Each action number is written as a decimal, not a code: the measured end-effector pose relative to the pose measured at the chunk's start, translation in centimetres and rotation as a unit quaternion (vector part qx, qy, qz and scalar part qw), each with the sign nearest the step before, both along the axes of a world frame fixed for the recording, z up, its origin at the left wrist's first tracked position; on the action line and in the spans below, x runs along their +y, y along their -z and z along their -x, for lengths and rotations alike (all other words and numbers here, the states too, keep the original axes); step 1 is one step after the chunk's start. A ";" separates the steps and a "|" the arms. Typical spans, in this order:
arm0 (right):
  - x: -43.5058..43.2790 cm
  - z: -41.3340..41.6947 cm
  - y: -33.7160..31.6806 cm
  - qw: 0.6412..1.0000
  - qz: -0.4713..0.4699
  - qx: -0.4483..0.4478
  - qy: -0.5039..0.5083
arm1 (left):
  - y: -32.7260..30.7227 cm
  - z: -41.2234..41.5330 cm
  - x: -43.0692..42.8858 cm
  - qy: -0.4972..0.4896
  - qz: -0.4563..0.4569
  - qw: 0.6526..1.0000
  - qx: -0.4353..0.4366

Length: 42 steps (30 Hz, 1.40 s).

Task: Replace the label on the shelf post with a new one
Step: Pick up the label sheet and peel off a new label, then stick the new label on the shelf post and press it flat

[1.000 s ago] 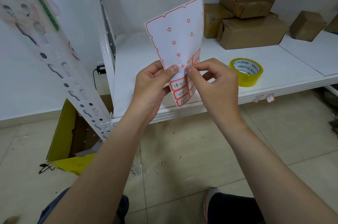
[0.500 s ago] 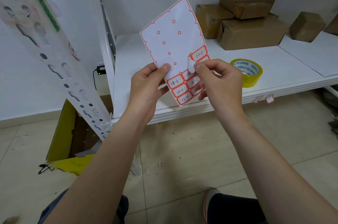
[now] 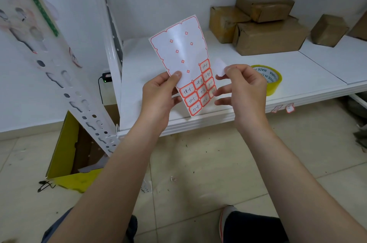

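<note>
My left hand (image 3: 160, 96) pinches a white sticker sheet (image 3: 183, 54) with red-bordered handwritten labels left at its lower end. Just right of the sheet, my right hand (image 3: 241, 88) holds a single peeled label (image 3: 219, 69) between thumb and forefinger, its blank back facing me. The white perforated shelf post (image 3: 59, 76) slants down the left side, with an old red-edged label (image 3: 74, 58) and sticker remnants on it.
A white shelf board (image 3: 288, 66) carries a yellow tape roll (image 3: 268, 79) and several brown cardboard boxes (image 3: 268, 36). Two small labels (image 3: 283, 108) stick to the shelf's front edge. An open yellow box (image 3: 73, 155) sits on the tiled floor under the post.
My right hand has peeled a label off the sheet and drawn it away to the right. The left hand has turned the sheet to face me more squarely.
</note>
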State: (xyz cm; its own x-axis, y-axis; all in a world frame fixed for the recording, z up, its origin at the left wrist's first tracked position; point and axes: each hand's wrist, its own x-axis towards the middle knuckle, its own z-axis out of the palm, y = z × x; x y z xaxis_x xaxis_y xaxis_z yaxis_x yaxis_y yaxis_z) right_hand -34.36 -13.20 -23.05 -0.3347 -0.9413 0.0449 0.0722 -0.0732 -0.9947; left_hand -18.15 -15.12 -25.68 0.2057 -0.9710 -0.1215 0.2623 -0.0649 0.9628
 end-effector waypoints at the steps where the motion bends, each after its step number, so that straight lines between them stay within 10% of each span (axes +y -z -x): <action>1: 0.0 0.0 0.0 1.000 -0.002 -0.001 0.000 | -0.1 0.3 -0.3 0.004 -0.004 1.000 -0.008; 20: -1.7 0.1 2.1 0.994 -0.073 0.056 -0.054 | -1.8 2.5 -3.1 0.001 -0.057 0.998 -0.001; 30: -1.1 -3.2 0.2 0.994 -0.001 0.101 -0.046 | -6.2 1.2 2.3 -0.020 0.141 0.964 -0.223; 42: 2.8 -12.7 -5.8 0.988 0.128 -0.054 -0.069 | -10.9 -8.0 9.1 -0.094 0.216 0.915 -0.328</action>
State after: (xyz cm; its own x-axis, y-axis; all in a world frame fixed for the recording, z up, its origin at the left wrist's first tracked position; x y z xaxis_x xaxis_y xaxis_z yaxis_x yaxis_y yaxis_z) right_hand -21.69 -10.41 -17.24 -0.2192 -0.9407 0.2590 0.2030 -0.3036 -0.9309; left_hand -10.11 -6.03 -14.78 0.2643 -0.8397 0.4743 -0.4139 0.3455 0.8422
